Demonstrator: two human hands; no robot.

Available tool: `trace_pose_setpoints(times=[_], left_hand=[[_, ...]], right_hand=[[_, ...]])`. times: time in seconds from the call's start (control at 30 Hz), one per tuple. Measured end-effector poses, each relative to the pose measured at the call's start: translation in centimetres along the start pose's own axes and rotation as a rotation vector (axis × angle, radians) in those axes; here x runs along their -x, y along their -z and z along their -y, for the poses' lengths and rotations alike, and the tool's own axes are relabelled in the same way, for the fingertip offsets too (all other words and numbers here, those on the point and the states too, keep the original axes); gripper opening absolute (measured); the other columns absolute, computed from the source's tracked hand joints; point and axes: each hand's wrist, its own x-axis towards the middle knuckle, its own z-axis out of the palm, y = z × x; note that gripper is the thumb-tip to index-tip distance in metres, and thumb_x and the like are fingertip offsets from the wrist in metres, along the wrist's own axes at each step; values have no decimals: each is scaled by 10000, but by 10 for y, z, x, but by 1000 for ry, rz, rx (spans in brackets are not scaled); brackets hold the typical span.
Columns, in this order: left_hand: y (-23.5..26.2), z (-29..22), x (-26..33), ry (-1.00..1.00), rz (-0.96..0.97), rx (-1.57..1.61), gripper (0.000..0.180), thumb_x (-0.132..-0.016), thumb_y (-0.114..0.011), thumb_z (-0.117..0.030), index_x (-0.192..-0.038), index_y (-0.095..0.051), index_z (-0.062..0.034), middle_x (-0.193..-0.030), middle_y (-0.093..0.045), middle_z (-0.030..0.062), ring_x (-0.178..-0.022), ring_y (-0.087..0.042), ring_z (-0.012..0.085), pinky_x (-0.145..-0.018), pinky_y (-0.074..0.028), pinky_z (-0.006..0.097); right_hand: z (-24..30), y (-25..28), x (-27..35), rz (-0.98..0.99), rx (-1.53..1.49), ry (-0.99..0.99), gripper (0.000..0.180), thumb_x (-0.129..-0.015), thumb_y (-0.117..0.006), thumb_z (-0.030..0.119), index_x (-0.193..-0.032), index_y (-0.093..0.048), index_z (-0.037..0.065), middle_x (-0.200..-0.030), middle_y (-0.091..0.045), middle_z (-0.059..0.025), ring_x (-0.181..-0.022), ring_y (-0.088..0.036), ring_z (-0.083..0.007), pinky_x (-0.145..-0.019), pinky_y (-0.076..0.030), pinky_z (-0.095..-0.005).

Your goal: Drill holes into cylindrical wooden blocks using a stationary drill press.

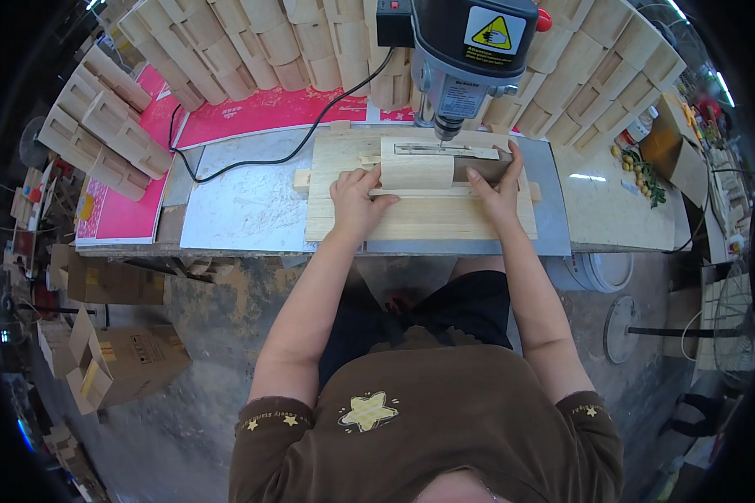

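From the head camera, a person seated at a workbench (252, 214) steadies a curved pale wooden piece (417, 172) on a flat wooden jig board (419, 220), directly beneath the chuck of a drill press (466, 63). The left hand (356, 201) presses the piece's left end, fingers curled against it; the right hand (497, 189) braces the right end, fingers spread narrowly along its edge. Stacks of similar curved wooden parts (226, 50) ring the bench, and a black power cord (268, 155) trails across it.
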Motion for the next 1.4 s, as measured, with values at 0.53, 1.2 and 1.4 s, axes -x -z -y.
trace_pose_setpoints(times=[0.53,1.2,1.4], left_hand=[[1,6,2,10,91,-2,541,-618,-767,-226,-1125,-600,-141,-784,-552,22,-795,-534,233,-749,-378,366],[-1,2,0,-6,78,12,552,-601,-773,-215,-1120,-609,-127,-761,-550,30,-756,-541,231,-721,-388,367],[-4,6,-2,-38,59,22,553,-586,-776,-204,-1108,-614,-119,-745,-546,38,-736,-544,237,-693,-399,367]], right_hand=[[207,-18,-146,-737,185,455,396,-878,-506,338,-833,-623,-37,-694,-614,-155,-706,-604,-253,-664,-460,-358],[102,6,-14,-273,239,557,90,-846,-521,26,-820,-600,-10,-669,-561,-96,-565,-518,-164,-524,-395,-274],[41,-6,-19,-266,189,747,130,-820,-536,3,-939,-587,-12,-858,-589,-140,-745,-556,-258,-640,-448,-308]])
